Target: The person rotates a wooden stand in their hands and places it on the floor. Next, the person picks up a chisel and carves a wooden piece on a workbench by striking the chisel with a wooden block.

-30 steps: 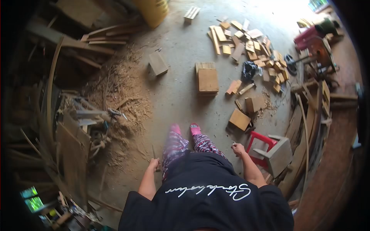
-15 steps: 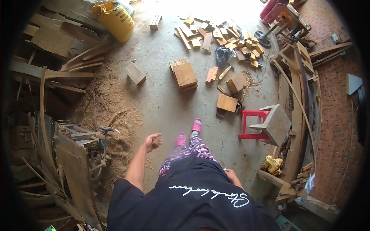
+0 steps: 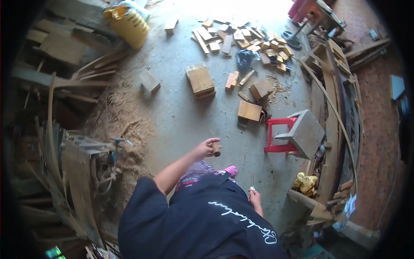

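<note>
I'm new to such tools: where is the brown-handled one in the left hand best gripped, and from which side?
Probably by the rounded brown handle, from the wearer's side: its blunt end juts that way from the left hand.

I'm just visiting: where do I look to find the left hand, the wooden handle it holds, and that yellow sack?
Left hand (image 3: 205, 149): head view, on the back of the hand.
Wooden handle (image 3: 216, 150): head view, on its side.
Yellow sack (image 3: 133, 31): head view, on its printed side.
</note>
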Demonstrator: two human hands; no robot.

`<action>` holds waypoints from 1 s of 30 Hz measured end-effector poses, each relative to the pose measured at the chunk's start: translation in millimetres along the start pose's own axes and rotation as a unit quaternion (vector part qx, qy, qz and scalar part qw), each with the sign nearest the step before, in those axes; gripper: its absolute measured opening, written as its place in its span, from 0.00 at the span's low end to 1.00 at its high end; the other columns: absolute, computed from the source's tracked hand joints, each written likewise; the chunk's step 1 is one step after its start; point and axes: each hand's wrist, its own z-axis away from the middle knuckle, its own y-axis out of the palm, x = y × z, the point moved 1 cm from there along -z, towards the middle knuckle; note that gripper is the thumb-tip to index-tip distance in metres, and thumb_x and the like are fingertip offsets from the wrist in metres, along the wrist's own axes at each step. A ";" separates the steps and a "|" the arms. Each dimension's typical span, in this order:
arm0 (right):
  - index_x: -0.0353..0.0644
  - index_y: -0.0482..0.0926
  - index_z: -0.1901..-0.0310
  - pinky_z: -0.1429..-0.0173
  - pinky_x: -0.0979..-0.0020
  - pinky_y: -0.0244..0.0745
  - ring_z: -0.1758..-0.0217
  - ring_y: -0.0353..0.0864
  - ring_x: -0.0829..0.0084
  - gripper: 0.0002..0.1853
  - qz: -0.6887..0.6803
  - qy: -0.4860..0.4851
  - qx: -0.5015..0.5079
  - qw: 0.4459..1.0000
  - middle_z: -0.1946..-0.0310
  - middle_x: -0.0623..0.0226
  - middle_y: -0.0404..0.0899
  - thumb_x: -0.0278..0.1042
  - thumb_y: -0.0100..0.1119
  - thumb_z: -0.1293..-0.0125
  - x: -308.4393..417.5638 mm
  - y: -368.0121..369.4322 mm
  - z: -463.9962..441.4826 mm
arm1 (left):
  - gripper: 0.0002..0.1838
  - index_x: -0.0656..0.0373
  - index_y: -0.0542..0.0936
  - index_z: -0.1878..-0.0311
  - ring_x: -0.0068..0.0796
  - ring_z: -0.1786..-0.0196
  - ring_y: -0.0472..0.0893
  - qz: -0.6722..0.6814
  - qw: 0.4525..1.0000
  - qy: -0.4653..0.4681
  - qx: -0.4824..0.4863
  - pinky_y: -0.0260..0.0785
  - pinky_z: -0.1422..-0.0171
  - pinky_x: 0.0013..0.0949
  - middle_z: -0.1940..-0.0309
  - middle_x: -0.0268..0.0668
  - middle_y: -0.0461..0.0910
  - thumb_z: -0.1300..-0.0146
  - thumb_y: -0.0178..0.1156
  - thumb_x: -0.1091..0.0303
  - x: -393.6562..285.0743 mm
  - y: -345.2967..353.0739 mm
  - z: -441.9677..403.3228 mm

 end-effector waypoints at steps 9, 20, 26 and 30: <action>0.37 0.83 0.56 0.71 0.74 0.72 0.77 0.77 0.78 0.13 -0.011 -0.068 -0.017 0.997 0.75 0.66 0.81 0.32 0.51 0.35 -139.1 -101.7 -5.1 | 0.19 0.51 0.70 0.47 0.22 0.62 0.76 -0.184 0.948 0.133 -0.223 0.72 0.61 0.28 0.62 0.31 0.76 0.39 0.64 0.66 55.3 91.8 -79.0; 0.42 0.78 0.65 0.87 0.70 0.58 0.90 0.68 0.75 0.12 -0.229 0.137 -0.092 0.959 0.88 0.69 0.70 0.42 0.54 0.32 -197.1 -142.1 -30.5 | 0.24 0.56 0.75 0.46 0.41 0.46 0.77 -0.559 0.751 0.024 -0.351 0.67 0.41 0.41 0.52 0.42 0.80 0.38 0.61 0.49 92.4 5.6 -111.5; 0.47 0.82 0.52 0.55 0.63 0.78 0.62 0.84 0.61 0.14 0.011 -0.012 -0.196 0.980 0.65 0.58 0.84 0.37 0.50 0.35 -137.2 -149.3 -59.3 | 0.30 0.46 0.74 0.40 0.48 0.38 0.71 -0.668 0.624 -0.134 -0.383 0.64 0.35 0.46 0.45 0.51 0.73 0.45 0.63 0.47 56.6 61.7 -129.1; 0.47 0.79 0.48 0.43 0.59 0.73 0.48 0.79 0.53 0.16 -0.070 -0.046 -0.201 0.976 0.52 0.55 0.81 0.39 0.50 0.34 -82.9 -177.2 -61.1 | 0.22 0.63 0.78 0.52 0.37 0.54 0.80 -0.621 0.733 -0.044 -0.275 0.70 0.48 0.39 0.60 0.47 0.80 0.45 0.64 0.57 41.3 88.8 -193.4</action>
